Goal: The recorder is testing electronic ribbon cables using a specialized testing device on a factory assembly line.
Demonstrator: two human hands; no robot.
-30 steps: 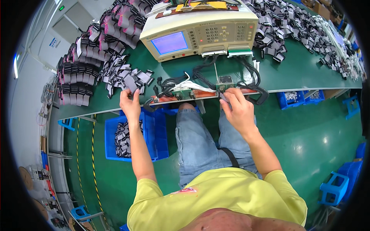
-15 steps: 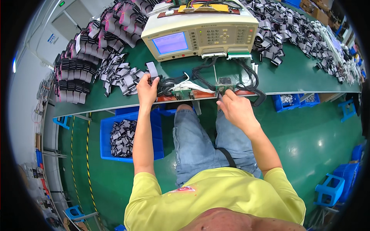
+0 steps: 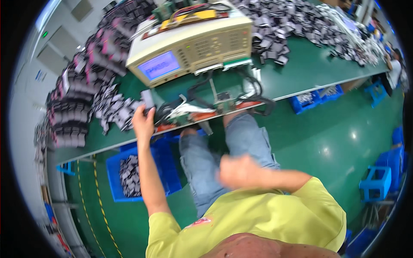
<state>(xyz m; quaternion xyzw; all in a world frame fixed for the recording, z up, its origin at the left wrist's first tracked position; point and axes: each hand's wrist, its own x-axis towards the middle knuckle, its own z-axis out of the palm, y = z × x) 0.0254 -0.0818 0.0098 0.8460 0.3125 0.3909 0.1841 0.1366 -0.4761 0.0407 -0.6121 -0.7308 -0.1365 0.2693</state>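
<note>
My left hand [image 3: 143,123] is closed at the table's near edge, gripping a short grey ribbon cable [image 3: 147,99] that stands up from the fingers. Beside it are black and white leads [image 3: 185,107] and a test fixture [image 3: 223,98] on the edge. My right hand [image 3: 241,172] is over my lap, away from the table. Motion smears its fingers, so I cannot make out whether it holds anything. A cream bench tester [image 3: 202,47] with a lit screen [image 3: 159,65] stands behind the fixture.
Bundled ribbon cables [image 3: 73,112] and a loose heap [image 3: 116,107] lie at the left. More pile up [image 3: 284,21] at the back right. Below the table is a blue bin [image 3: 170,172] holding cables. Blue stools [image 3: 375,182] stand at the right, where another person [image 3: 394,71] shows far off.
My right hand has left the fixture and come back over my lap. My left hand still has the ribbon cable. The whole view has tilted and shifted.
</note>
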